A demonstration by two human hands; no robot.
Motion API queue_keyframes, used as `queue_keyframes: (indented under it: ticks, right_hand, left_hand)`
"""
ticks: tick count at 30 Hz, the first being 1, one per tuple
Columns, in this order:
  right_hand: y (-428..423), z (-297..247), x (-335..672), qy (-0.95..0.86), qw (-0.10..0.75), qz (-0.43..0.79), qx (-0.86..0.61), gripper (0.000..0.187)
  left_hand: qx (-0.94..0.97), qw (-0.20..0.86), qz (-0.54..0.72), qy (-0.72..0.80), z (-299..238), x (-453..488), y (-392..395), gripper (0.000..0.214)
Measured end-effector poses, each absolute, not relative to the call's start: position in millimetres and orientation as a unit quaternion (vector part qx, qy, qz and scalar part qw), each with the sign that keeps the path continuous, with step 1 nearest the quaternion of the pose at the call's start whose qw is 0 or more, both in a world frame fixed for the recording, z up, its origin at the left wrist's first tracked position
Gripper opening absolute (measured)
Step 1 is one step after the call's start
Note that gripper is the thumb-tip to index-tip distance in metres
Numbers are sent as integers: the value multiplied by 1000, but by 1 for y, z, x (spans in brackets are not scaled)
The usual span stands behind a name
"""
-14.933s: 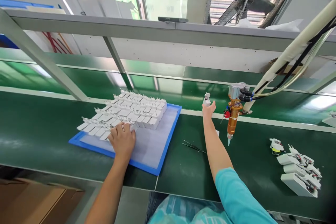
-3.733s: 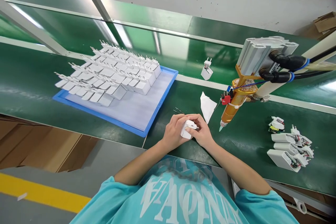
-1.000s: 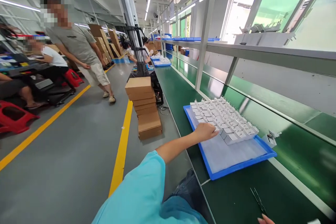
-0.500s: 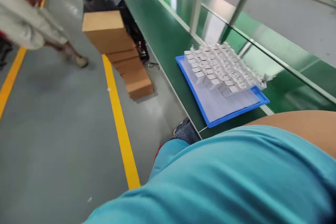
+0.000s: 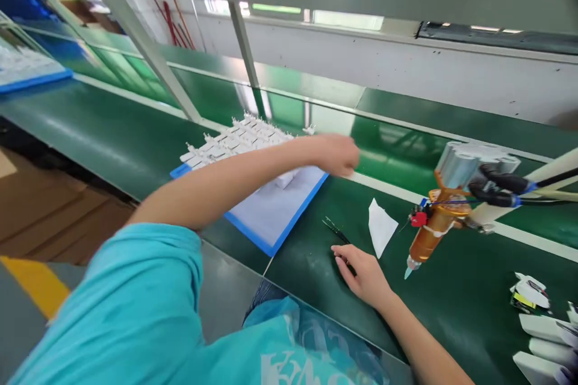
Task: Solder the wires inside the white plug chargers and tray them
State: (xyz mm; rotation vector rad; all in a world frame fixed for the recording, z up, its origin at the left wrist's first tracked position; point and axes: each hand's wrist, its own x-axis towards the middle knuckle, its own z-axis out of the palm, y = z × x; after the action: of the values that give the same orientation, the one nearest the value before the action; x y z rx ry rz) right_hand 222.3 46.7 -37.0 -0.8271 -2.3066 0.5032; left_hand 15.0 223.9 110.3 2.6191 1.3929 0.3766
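Note:
My left hand (image 5: 338,154) reaches across the blue tray (image 5: 276,234) to its far right corner, by the edge of the conveyor belt. It is smeared by motion, so what its curled fingers hold, if anything, does not show. Rows of white charger plugs (image 5: 235,143) stand on the tray's far half, partly hidden by my forearm. My right hand (image 5: 361,274) lies flat and open on the green bench, fingers stretched toward thin black tweezers (image 5: 335,230). A white scrap of paper (image 5: 380,227) lies just beyond it.
A brass-coloured glue dispenser (image 5: 428,234) hangs tilted over the bench at right, nozzle down, with hoses running off right. Several open white charger halves (image 5: 542,331) lie at the far right. Metal frame posts (image 5: 135,36) rise behind the tray. Cardboard boxes (image 5: 40,210) sit below left.
The view has swung from the aisle back to the bench. My left arm, drawn in half a second ago, now stretches over the tray to the right. My right hand rests by the tweezers.

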Motion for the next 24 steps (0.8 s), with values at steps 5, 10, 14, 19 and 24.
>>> queue_keyframes:
  ticks: [5, 10, 14, 19, 24]
  right_hand:
    - [41, -35, 215, -904, 297, 140, -275, 26]
    - [42, -40, 214, -909, 282, 126, -279, 27]
    - [43, -45, 213, -907, 288, 124, -281, 25]
    - [43, -45, 212, -904, 294, 120, -286, 24]
    - [43, -39, 211, -881, 333, 95, -323, 26]
  left_hand:
    - [677, 50, 94, 728, 136, -49, 311, 56]
    - [595, 123, 13, 794, 103, -45, 353, 65]
    - [553, 151, -10, 819, 91, -37, 362, 38]
    - [575, 145, 11, 805, 93, -33, 349, 31]
    - [650, 117, 91, 745, 116, -20, 333, 25]
